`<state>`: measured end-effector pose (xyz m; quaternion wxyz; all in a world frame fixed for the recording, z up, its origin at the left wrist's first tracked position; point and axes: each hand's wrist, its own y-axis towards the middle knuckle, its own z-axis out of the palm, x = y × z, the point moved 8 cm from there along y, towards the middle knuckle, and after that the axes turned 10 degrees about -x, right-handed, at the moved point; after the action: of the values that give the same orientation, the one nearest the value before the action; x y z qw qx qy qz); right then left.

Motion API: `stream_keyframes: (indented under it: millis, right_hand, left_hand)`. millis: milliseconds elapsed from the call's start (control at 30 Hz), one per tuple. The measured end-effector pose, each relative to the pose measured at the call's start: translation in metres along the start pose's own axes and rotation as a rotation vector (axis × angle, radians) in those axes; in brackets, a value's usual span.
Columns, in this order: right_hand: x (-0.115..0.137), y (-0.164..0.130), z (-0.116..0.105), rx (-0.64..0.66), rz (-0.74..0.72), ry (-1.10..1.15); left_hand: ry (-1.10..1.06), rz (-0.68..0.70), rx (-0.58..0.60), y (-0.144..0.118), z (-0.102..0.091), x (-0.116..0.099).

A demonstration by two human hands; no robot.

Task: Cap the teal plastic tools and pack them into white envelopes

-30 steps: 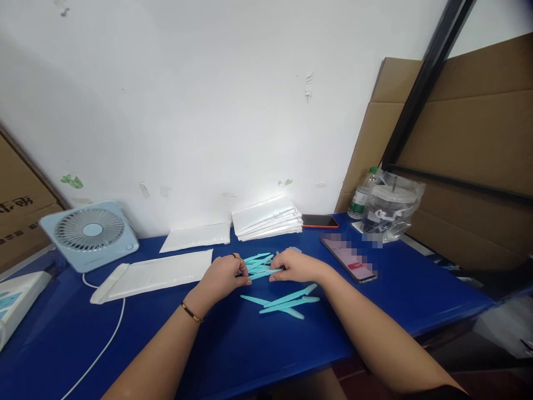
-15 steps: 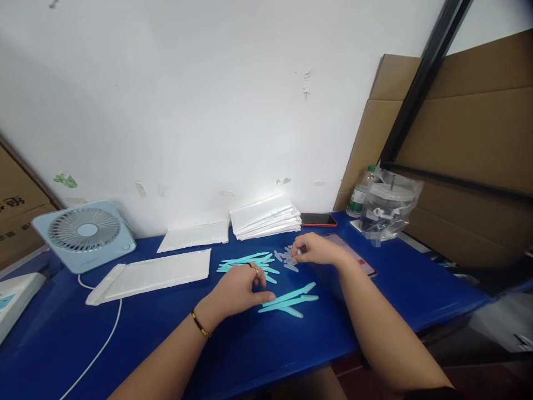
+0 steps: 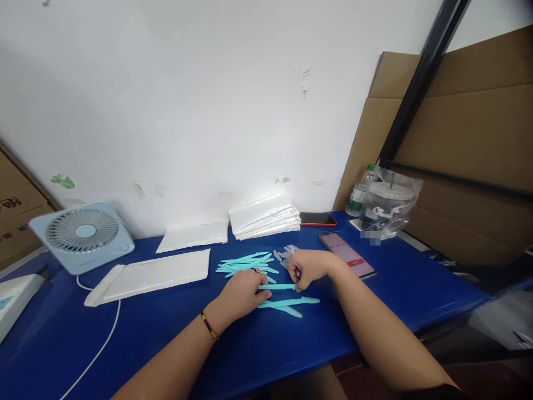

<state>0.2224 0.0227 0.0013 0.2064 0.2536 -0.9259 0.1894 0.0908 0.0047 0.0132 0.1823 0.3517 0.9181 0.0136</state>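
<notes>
A turquoise eyebrow razor (image 3: 278, 287) lies nearly level in the pinch of my left hand (image 3: 245, 291), its handle between thumb and fingers. At its right end, my right hand (image 3: 307, 268) has its fingers closed around a small clear blade cap, mostly hidden by the fingertips. Below, two more turquoise razors (image 3: 291, 303) with pale ends lie crossed on the blue table. Beyond my left hand is a pile of turquoise razors (image 3: 245, 264). A small heap of clear caps (image 3: 283, 254) sits just behind my right hand, partly covered by it.
White padded sleeves (image 3: 266, 218) are stacked against the wall, with another white sleeve (image 3: 160, 273) at left. A blue fan (image 3: 85, 230) stands far left, its cable trailing forward. A lit phone (image 3: 347, 255), a dark phone (image 3: 318, 219), a bottle (image 3: 357, 197) and a bagged cup (image 3: 389, 203) are at right.
My right hand has come from the cap heap toward me, to the razor's end. My left hand has closed on one razor, drawn away from the other two; the lit phone is more exposed.
</notes>
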Motion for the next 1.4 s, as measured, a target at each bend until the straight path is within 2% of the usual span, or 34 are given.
stream_keyframes:
  millis: [100, 233, 400, 600, 700, 800, 900, 967, 1067, 1200, 1333, 1400]
  right_hand:
    - [0.001, -0.001, -0.013, -0.117, -0.027, -0.007]
    - [-0.006, -0.002, -0.032, -0.309, -0.083, -0.014]
    - [-0.003, 0.001, -0.034, -0.359, -0.176, -0.016]
    - [-0.017, -0.001, -0.045, -0.465, -0.063, -0.058]
    - [-0.019, -0.004, -0.053, -0.535, -0.052, -0.052]
    - [-0.016, -0.009, -0.058, -0.572, -0.059, -0.028]
    - [-0.008, -0.016, -0.059, -0.527, -0.06, 0.02]
    - [-0.003, -0.018, -0.054, -0.414, -0.051, 0.067]
    - [0.001, -0.02, -0.038, -0.208, -0.041, 0.12]
    - [-0.005, -0.015, -0.017, -0.022, -0.003, 0.108]
    - [-0.011, -0.011, -0.005, 0.047, 0.05, 0.083]
    - [-0.009, -0.01, -0.003, 0.052, 0.041, 0.1]
  left_hand:
    - [0.025, -0.03, -0.009, 0.002, -0.008, 0.007]
    - [-0.022, -0.065, -0.097, 0.004, -0.023, 0.015]
    - [-0.048, -0.036, -0.127, 0.006, -0.029, 0.023]
    - [0.027, -0.122, -0.176, 0.004, -0.045, 0.048]
    - [0.039, -0.116, -0.236, -0.001, -0.049, 0.036]
    - [-0.035, 0.025, -0.122, -0.004, -0.03, 0.001]
    - [-0.018, 0.119, -0.012, -0.006, -0.01, -0.022]
    - [0.011, 0.095, 0.005, -0.005, -0.006, -0.021]
    - [-0.003, 0.055, -0.033, -0.002, -0.01, -0.01]
    - [-0.039, 0.071, -0.054, -0.004, -0.012, -0.009]
    - [-0.025, 0.075, 0.011, -0.005, 0.0, -0.016]
    - [-0.019, 0.041, -0.003, -0.003, -0.001, -0.013]
